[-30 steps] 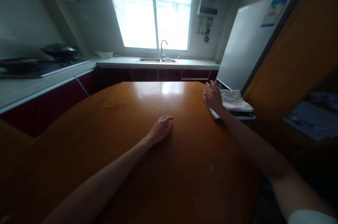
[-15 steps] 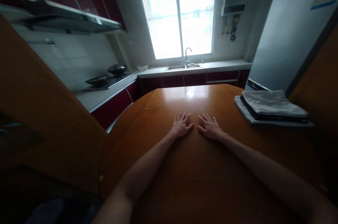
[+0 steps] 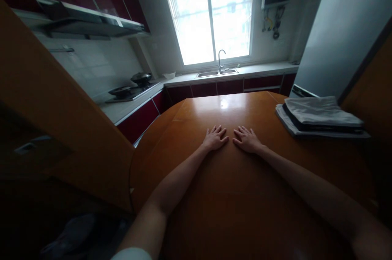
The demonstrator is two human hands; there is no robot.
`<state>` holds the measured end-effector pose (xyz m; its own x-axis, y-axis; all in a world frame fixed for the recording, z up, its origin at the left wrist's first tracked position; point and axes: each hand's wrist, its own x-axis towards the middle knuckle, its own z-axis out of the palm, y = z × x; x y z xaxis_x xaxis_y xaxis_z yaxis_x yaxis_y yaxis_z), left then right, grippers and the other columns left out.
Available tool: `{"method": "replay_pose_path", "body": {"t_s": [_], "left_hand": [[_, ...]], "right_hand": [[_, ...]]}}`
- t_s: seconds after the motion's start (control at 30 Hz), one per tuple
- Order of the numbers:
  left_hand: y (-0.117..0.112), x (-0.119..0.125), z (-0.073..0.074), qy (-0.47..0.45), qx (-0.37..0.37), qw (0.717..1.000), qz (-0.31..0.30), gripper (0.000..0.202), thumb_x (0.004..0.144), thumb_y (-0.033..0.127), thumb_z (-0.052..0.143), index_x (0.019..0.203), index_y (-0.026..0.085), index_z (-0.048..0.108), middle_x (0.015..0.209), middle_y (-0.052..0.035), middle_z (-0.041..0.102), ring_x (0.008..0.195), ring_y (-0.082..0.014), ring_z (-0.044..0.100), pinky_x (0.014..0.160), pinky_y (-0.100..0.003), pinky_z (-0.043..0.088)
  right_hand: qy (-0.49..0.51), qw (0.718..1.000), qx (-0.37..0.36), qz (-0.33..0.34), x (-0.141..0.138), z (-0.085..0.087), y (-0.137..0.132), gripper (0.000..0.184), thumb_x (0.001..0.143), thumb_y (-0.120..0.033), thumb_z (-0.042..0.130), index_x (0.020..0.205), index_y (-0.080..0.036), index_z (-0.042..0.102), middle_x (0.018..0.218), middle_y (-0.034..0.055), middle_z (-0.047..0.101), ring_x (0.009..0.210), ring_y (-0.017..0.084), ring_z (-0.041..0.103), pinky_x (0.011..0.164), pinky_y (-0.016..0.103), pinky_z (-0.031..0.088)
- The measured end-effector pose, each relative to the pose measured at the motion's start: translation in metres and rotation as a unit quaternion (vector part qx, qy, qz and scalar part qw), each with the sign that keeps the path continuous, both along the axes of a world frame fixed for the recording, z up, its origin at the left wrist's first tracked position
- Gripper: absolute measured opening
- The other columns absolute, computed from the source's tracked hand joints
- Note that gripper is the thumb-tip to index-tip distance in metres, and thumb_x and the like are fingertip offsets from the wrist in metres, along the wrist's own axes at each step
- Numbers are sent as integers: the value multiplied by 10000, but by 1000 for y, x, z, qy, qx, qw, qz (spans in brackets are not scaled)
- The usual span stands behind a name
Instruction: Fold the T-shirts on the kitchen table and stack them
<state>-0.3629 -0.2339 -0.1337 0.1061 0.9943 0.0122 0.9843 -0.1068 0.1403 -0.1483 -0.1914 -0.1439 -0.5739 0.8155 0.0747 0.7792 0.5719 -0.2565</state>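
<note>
Palm down on the brown wooden table [image 3: 232, 182], my left hand [image 3: 214, 139] has its fingers spread and holds nothing. My right hand [image 3: 247, 140] lies flat beside it, fingers also apart, with a small gap between the two thumbs. To the right of my right hand, a stack of folded cloth [image 3: 324, 112], light grey with a dark layer in the middle, rests on the tabletop.
Beyond the table, a counter holds a sink [image 3: 208, 74] with a curved faucet [image 3: 220, 58] below a bright window. Pans [image 3: 121, 91] sit on the stove at left, under a range hood [image 3: 92, 27]. A refrigerator [image 3: 327, 35] stands at right; a wooden door [image 3: 76, 117] edges the left side.
The view has tilted and shifted slightly, so the room appears a little higher at the table and further right. Both hands stay flat on the table.
</note>
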Motion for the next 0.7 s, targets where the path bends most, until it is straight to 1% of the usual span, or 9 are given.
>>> {"method": "replay_pose_path", "body": {"t_s": [0.3,0.7], "left_hand": [[1,-1,-1,-3,0,1000,0,735,974,713,280,1596,324,329,1697,-30,197,1566,-316,149,1226,-641,115],[1,-2,-1,-10,2,1000,-1,729,975,710,293,1589,321,345,1695,-39,208,1564,-324,154,1226,-641,107]], "right_hand": [[-1,1000,0,-1,1,0,2,680,993,-574,396,1565,-208,413,1672,135,267,1556,298,181,1231,561,113],[8,1000,-2,4,1,-1,3,679,992,-577,398,1557,-201,423,1673,137,264,1557,302,172,1228,569,108]]}}
